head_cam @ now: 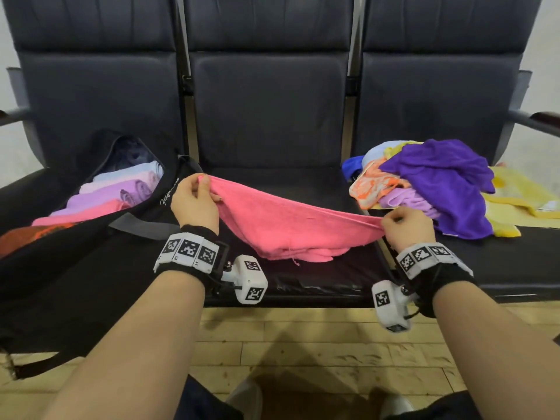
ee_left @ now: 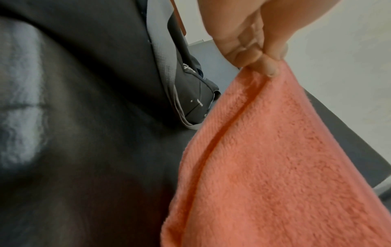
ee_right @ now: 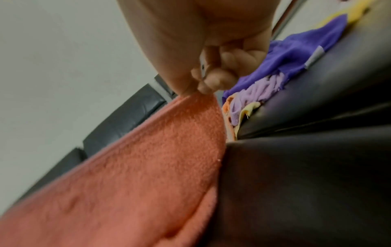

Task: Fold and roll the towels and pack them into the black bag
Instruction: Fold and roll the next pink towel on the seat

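A pink towel [head_cam: 288,222] hangs stretched between my two hands over the middle seat, its lower edge sagging onto the cushion. My left hand [head_cam: 197,197] pinches one corner [ee_left: 273,70] beside the bag. My right hand [head_cam: 403,224] pinches the opposite corner [ee_right: 198,95], lower and nearer the pile. The black bag [head_cam: 91,237] lies open on the left seat, with several rolled towels [head_cam: 115,195] in pink, lilac and pale blue packed side by side. The towel looks orange-pink [ee_left: 275,167] in both wrist views [ee_right: 148,167].
A loose pile of towels [head_cam: 439,186], purple, lilac, orange-patterned, blue and yellow, covers the right seat. Three dark padded seats [head_cam: 266,110] with backrests stand in a row, with metal armrests [head_cam: 533,119] at the ends. Wooden floor [head_cam: 303,344] lies below.
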Motion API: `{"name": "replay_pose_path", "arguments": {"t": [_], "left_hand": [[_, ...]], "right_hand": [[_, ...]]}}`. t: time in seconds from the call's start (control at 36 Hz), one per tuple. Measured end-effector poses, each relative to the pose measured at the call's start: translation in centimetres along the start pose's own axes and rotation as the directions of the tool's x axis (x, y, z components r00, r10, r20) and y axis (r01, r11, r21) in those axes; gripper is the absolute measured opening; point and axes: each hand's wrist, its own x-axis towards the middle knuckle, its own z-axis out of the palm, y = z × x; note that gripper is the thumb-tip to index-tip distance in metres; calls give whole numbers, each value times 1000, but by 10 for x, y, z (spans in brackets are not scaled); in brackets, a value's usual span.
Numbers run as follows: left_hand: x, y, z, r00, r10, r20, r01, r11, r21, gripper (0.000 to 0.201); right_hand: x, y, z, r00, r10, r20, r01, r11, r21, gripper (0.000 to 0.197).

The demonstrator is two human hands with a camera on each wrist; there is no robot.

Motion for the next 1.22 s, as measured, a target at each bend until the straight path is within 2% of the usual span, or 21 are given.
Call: {"name": "replay_pose_path", "arguments": {"t": [0.06,0.11,0.19,0.28,0.33,0.36,0.39,0.47,0.56,0.64,0.78,0.83,0.94,1.11,1.22], "left_hand": [[1,-2,-4,1000,-9,9,9,999,34,26],[2,-3,-6,1000,-21,15,21,999,35,26],[1,-3,-6,997,-67,49,70,995,-69,20],[0,-4,-5,989,-130,66,140,975,-171,14],[1,-5,-5,990,-128,62,137,974,-179,12],[2,-6,-6,991,-123,57,131,977,-170,12],[4,-8,-6,991,-124,53,131,979,-160,12],[7,-14,-7,991,-126,46,131,984,-123,14],[14,-25,-9,989,-148,19,149,984,-92,17],[19,-31,-11,982,-188,-19,185,978,-95,21],[25,-46,-10,968,-247,-56,241,966,-90,23],[31,-61,-8,964,-259,-63,253,963,-96,18],[25,-48,-9,960,-276,-58,271,960,-75,12],[31,-58,-10,953,-297,-60,296,955,-23,21],[26,-46,-11,956,-287,-60,285,958,-33,21]], "right_hand": [[0,0,-6,999,32,42,-36,995,95,24],[1,-3,-11,988,104,117,-127,967,219,25],[2,-13,-15,943,188,274,-283,887,366,21],[5,-18,-21,858,228,459,-434,800,415,28],[4,-20,-26,790,232,568,-506,769,390,42],[3,-21,-27,772,232,591,-522,762,383,46],[2,-22,-28,773,231,591,-521,763,384,46],[1,-20,-26,836,195,512,-442,792,421,27],[-1,-14,-22,891,19,454,-246,859,448,10],[-6,-7,-19,922,-123,368,-75,874,481,19],[-10,-7,-20,959,-183,215,58,872,486,12],[-10,-10,-21,969,-174,174,66,865,497,15],[-7,-13,-20,975,-124,183,-4,818,576,21],[-6,-14,-16,973,-123,197,-32,770,638,18],[-5,-13,-14,976,-105,190,-45,758,651,17]]}}
